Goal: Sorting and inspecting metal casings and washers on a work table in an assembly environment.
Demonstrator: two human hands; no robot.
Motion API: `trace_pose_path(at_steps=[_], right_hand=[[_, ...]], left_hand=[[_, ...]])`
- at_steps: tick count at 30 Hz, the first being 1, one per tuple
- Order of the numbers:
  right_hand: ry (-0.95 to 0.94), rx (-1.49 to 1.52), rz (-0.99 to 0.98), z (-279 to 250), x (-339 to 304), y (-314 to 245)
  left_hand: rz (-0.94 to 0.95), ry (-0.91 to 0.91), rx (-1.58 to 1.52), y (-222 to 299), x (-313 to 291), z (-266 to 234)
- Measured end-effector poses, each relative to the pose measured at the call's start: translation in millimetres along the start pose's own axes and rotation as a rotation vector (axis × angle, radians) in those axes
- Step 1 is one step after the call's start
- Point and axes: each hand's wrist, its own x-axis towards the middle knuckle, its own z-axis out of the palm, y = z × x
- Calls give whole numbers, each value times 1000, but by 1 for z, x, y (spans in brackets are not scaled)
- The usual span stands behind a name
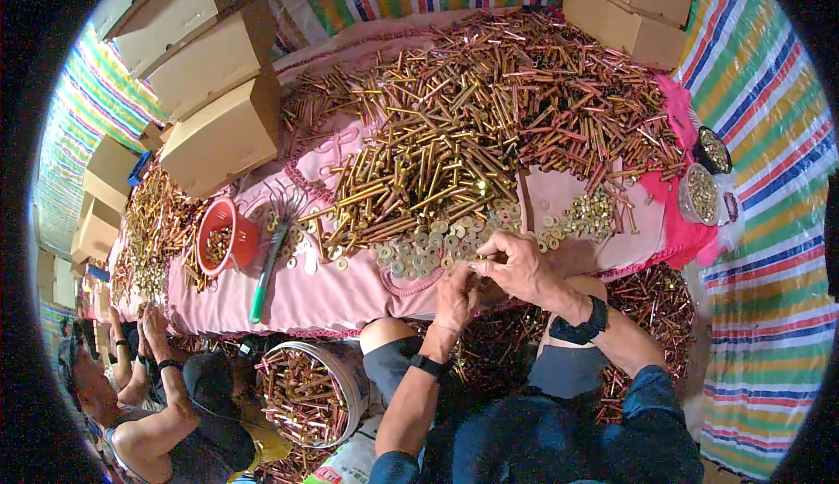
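Note:
My left hand (457,298) and my right hand (522,267) meet above the near edge of the pink-covered table. Both are closed, fingertips pinched close together. A small metal piece seems to be between them, but the fingers hide most of it. Just beyond my hands lies a spread of flat round washers (426,255). Behind these rises a large heap of brass-coloured bolts (437,165). To the right of my right hand sits a small pile of nuts (589,215).
A red basket (229,261) of small parts and a green-handled wire rake (266,274) lie left. Cardboard boxes (223,139) stack behind. Tubs of nuts (701,195) stand far right. A white bucket (345,388) of bolts stands below; a co-worker (157,396) works at left.

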Motion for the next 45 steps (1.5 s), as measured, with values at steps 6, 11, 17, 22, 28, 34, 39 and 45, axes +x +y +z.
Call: trace_pose_path(at_steps=[6,11,17,22,28,34,39,45], right_hand=[[-35,38,121,-5,0,-22],[-29,-115,-75,-4,-2,-3],[-90,-61,135,-7,2,-17],[-105,-184,-165,-9,2,-14],[30,-133,-62,-4,-1,-21],[-83,-138,23,-12,-3,0],[188,-295,98,-12,25,36],[145,-349,-158,-6,52,94]], left_hand=[[-28,-9,9,4,-1,-3],[-35,-15,34,6,1,0],[-23,-28,28,-1,-2,-3],[-8,-19,26,-1,-1,0],[-25,-11,30,-3,0,3],[-104,-2,46,2,-1,2],[-74,-146,58,24,9,-9],[-62,-217,21,32,13,-16]])
